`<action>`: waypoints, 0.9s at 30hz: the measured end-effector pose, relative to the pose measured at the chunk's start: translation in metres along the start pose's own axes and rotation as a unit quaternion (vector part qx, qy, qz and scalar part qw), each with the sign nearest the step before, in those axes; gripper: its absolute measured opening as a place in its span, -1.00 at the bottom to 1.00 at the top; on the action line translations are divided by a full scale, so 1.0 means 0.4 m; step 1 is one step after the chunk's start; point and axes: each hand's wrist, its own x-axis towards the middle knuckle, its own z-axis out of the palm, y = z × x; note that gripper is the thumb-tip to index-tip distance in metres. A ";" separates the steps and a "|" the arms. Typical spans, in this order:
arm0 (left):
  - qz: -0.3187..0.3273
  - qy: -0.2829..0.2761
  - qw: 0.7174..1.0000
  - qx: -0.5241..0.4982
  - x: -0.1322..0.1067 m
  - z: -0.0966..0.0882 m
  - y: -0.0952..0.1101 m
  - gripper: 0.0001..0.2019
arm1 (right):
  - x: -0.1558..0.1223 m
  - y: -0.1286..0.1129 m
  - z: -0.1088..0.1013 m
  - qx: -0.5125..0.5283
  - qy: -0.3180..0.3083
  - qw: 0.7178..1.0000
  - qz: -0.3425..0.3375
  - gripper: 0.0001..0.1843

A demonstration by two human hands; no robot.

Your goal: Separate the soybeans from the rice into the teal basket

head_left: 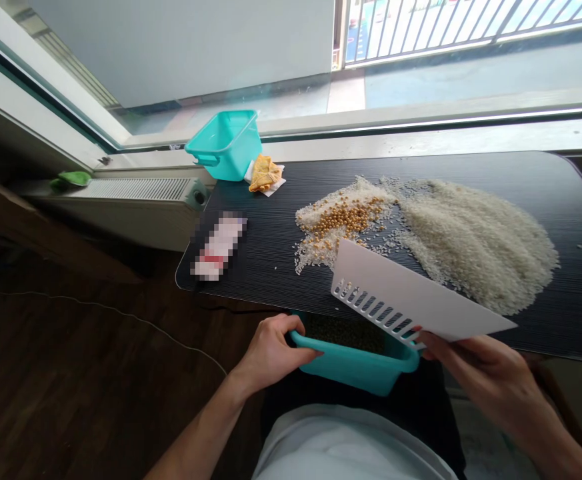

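Observation:
My left hand (279, 347) is closed over the left rim of a turquoise plastic tub (355, 367) at my lap, just below the table edge. Dark grainy stuff, too dim to name, lies inside it. In my right hand (495, 373) is a flat white plastic slotted panel (405, 293), tilted over the tub, its far left corner close to the grains. A few pale grains sit by its left slots. Beyond it, yellow-brown peas or beans (345, 217) lie mixed with white rice (363, 190). To the right spreads a larger heap of rice (475, 240).
A second turquoise tub (231, 143) stands at the table's back left, beside a folded yellow cloth (265, 173) on white paper. A blurred-out pale item (219, 247) lies on the dark table (265, 240) at left. Left of the table is a radiator (135, 193); a window runs behind.

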 end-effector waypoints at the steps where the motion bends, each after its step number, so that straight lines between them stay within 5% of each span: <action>1: 0.003 -0.005 1.000 0.000 0.001 0.002 0.002 -0.77 | -0.004 0.004 0.001 0.005 0.018 1.000 0.017 -0.53; 7: 0.006 -0.017 1.000 0.007 0.006 0.008 0.013 -0.77 | 0.003 0.022 -0.047 0.001 0.168 0.975 0.147 -0.64; 12: 0.005 -0.023 1.000 0.002 0.008 0.011 0.021 -0.79 | 0.051 0.013 -0.074 -0.017 0.200 0.972 0.124 -0.65; 21: 0.000 -0.024 1.000 0.002 0.004 0.011 0.019 -0.79 | 0.076 0.060 -0.069 -0.054 0.068 0.996 0.005 -0.46; 27: 0.001 -0.023 1.000 0.000 0.006 0.013 0.017 -0.80 | 0.091 0.029 -0.069 -0.065 0.083 0.994 -0.011 -0.44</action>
